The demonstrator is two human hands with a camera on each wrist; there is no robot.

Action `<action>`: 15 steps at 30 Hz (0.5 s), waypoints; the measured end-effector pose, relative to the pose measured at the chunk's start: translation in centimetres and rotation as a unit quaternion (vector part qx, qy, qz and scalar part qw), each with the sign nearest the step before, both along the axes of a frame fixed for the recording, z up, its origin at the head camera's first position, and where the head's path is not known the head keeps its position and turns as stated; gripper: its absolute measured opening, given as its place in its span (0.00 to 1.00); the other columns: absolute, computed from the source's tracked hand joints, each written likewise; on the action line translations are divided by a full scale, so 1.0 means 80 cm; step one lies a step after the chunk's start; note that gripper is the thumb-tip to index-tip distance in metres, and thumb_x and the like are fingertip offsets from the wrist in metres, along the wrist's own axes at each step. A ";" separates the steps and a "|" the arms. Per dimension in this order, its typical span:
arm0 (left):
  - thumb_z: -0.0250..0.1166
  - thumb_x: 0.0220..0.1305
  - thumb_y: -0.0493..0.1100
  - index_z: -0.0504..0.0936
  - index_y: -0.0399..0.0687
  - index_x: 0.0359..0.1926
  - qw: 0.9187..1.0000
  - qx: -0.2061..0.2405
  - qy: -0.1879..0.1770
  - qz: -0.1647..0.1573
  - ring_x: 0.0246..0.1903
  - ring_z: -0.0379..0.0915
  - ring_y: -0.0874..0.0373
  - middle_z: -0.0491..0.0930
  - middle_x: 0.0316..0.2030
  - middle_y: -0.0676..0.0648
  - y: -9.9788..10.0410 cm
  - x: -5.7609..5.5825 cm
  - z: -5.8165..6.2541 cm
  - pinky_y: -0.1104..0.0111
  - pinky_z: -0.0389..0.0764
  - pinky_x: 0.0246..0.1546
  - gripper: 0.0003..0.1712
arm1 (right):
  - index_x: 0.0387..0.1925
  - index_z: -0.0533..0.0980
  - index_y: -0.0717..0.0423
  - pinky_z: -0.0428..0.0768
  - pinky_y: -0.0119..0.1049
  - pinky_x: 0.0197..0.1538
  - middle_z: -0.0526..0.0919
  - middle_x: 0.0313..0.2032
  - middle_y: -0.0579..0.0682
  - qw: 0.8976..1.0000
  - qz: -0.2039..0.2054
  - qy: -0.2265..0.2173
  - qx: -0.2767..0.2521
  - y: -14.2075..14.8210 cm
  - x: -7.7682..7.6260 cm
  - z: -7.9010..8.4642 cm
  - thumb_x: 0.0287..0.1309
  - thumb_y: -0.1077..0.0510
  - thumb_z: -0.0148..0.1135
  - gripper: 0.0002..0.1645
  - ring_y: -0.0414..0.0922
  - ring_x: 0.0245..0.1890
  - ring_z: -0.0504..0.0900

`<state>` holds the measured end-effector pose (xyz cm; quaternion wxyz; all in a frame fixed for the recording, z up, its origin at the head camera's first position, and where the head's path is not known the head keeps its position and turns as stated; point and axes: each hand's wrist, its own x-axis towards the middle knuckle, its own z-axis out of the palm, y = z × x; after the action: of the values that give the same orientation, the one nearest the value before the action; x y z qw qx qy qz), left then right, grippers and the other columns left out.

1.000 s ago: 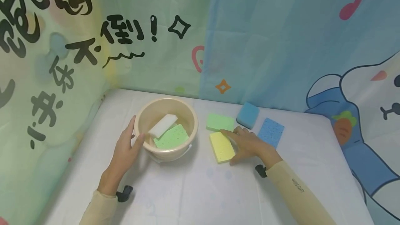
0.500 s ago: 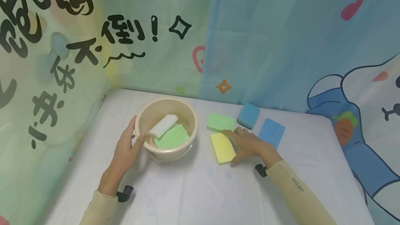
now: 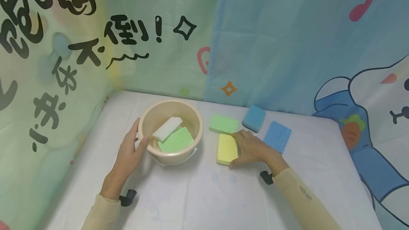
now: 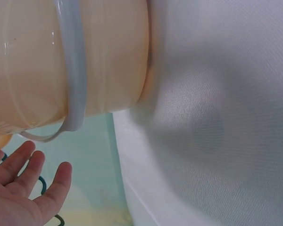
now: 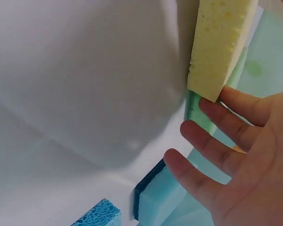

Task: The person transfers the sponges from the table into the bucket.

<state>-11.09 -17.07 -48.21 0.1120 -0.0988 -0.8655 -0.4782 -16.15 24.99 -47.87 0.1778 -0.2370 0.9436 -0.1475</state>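
Observation:
A cream bucket stands on the white table with a white sponge and a green speckled sponge inside. My left hand rests against the bucket's left side, its fingers fairly straight in the left wrist view. To the right of the bucket, my right hand pinches a yellow sponge by its two ends, thumb at the near end and forefinger at the far end. In the right wrist view the other fingers are spread off the sponge.
Just behind the yellow sponge lies a pale green sponge. A blue sponge with a dark underside and a flat speckled blue sponge lie farther right. Printed cloth hangs along the table's back and left.
The yellow sponge has turned straighter under my right hand, and the thumb has shifted left onto its near end. The pale green sponge has slid slightly left. My left hand and the bucket stay put.

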 end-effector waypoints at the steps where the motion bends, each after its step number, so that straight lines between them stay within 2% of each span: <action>1: 0.55 0.75 0.44 0.51 0.44 0.79 1.000 0.000 0.001 -0.001 0.68 0.60 0.41 0.61 0.73 0.39 0.000 0.000 0.000 0.44 0.70 0.60 0.38 | 0.69 0.62 0.67 0.75 0.59 0.57 0.69 0.60 0.63 1.000 -0.001 0.007 0.002 0.000 0.001 0.000 0.39 0.26 0.75 0.68 0.60 0.57 0.71; 6: 0.55 0.75 0.45 0.51 0.43 0.79 1.000 -0.002 0.003 -0.001 0.68 0.59 0.41 0.61 0.73 0.39 0.001 0.000 0.001 0.44 0.70 0.60 0.38 | 0.68 0.65 0.67 0.75 0.59 0.57 0.71 0.60 0.63 0.999 -0.008 0.030 0.014 -0.004 0.004 0.001 0.40 0.20 0.69 0.69 0.60 0.57 0.72; 15: 0.55 0.75 0.44 0.52 0.43 0.79 1.000 0.006 0.007 -0.001 0.67 0.61 0.41 0.61 0.73 0.39 0.002 0.000 0.000 0.42 0.70 0.60 0.38 | 0.68 0.64 0.71 0.73 0.60 0.59 0.69 0.62 0.67 0.997 -0.025 0.071 0.010 -0.005 0.014 0.022 0.45 0.21 0.65 0.68 0.63 0.61 0.69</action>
<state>-11.10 -16.93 -48.24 0.1184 -0.1028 -0.8616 -0.4827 -15.02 24.57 -46.14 0.1093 -0.2215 0.9608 -0.1259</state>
